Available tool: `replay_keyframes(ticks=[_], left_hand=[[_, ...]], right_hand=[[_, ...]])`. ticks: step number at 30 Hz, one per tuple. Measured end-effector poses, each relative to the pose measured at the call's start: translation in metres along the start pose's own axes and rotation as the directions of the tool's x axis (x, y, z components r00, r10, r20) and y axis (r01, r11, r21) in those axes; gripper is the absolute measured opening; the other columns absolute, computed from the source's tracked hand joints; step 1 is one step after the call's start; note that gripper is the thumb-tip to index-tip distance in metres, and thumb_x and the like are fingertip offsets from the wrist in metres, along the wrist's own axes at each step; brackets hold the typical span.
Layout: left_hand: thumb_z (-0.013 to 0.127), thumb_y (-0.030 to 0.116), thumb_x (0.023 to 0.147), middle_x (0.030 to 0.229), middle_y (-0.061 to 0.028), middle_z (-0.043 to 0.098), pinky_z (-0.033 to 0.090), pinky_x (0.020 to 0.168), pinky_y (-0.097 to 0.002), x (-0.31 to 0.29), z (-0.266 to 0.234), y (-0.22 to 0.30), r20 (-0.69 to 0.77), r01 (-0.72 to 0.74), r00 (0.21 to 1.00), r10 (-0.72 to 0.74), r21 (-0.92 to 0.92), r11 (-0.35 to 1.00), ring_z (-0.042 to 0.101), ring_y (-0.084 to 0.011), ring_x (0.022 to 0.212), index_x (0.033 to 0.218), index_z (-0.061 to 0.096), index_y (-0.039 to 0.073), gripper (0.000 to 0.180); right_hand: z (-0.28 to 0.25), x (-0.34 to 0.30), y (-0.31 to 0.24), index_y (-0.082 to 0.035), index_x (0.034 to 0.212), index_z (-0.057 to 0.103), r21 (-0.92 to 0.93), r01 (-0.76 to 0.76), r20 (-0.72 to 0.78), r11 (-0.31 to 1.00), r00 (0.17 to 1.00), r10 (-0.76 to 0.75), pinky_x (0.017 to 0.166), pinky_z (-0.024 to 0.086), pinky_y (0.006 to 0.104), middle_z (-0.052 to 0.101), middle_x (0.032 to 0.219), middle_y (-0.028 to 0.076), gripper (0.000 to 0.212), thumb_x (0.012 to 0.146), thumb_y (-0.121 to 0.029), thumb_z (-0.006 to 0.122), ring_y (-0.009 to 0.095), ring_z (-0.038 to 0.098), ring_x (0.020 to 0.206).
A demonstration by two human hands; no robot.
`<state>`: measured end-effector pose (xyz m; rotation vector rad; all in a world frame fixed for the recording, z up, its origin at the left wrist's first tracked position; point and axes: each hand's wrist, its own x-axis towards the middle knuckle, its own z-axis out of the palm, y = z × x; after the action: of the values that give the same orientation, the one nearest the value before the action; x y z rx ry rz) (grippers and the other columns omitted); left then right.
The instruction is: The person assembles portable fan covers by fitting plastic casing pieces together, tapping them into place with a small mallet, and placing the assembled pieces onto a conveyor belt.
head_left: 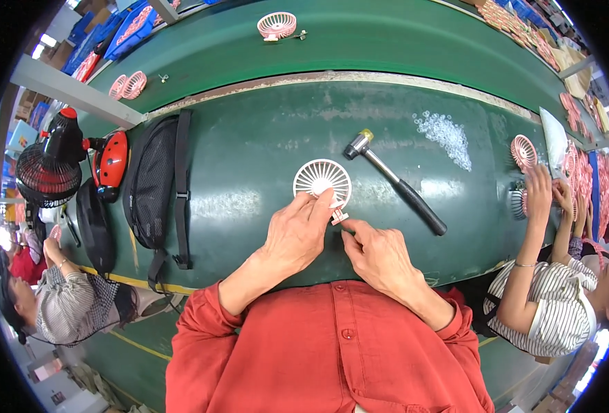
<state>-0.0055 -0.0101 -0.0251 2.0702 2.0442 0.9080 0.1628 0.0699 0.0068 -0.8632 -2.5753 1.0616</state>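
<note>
A white round fan grille (322, 173) with radiating slats is gripped in my left hand (297, 230), its fingers pressed over the grille's lower part. Below its rim sticks out a small pale-pink piece (339, 217). My right hand (383, 258) is closed, with curled fingers, and its fingertips are at that small piece. What sits between the right fingertips is too small or hidden to make out. To the right of the grille lies a mallet (401, 184) with a black handle and a yellow-tipped head.
Small clear pieces (445, 136) lie heaped at the right. A black bag (154, 182) and a black desk fan (49, 168) stand left. Beyond the table edge, a green conveyor belt (359, 41) carries a pink fan housing (277, 25). People work at both sides.
</note>
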Motion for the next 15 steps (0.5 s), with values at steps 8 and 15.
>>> replay_keyframes(ticks=[8, 15], left_hand=[[0.07, 0.008, 0.079, 0.106, -0.0106, 0.065, 0.055, 0.064, -0.0375, -0.002, -0.004, 0.01, 0.046, -0.003, 0.999, 0.004, -0.018, 1.0, 0.062, -0.0275, 0.092, 0.117, 0.056, -0.001, 0.041], [0.073, 0.009, 0.073, 0.108, -0.0093, 0.064, 0.053, 0.074, -0.0372, -0.004, 0.011, 0.012, -0.029, -0.041, 0.999, 0.044, 0.115, 0.993, 0.06, -0.0267, 0.094, 0.112, 0.06, 0.001, 0.042]], right_hand=[[0.001, -0.001, 0.006, 0.003, 0.099, 0.064, 0.043, -0.076, 0.019, 0.996, 0.997, 0.075, 0.053, 0.047, 0.0417, 0.062, 0.062, 0.017, 0.016, 0.088, -0.008, 0.062, 0.034, 0.062, 0.055], [0.005, -0.001, 0.015, 0.002, 0.091, 0.066, 0.156, -0.137, 0.035, 0.978, 0.99, 0.133, 0.058, 0.05, 0.0457, 0.064, 0.066, 0.021, 0.016, 0.088, -0.013, 0.062, 0.039, 0.064, 0.062]])
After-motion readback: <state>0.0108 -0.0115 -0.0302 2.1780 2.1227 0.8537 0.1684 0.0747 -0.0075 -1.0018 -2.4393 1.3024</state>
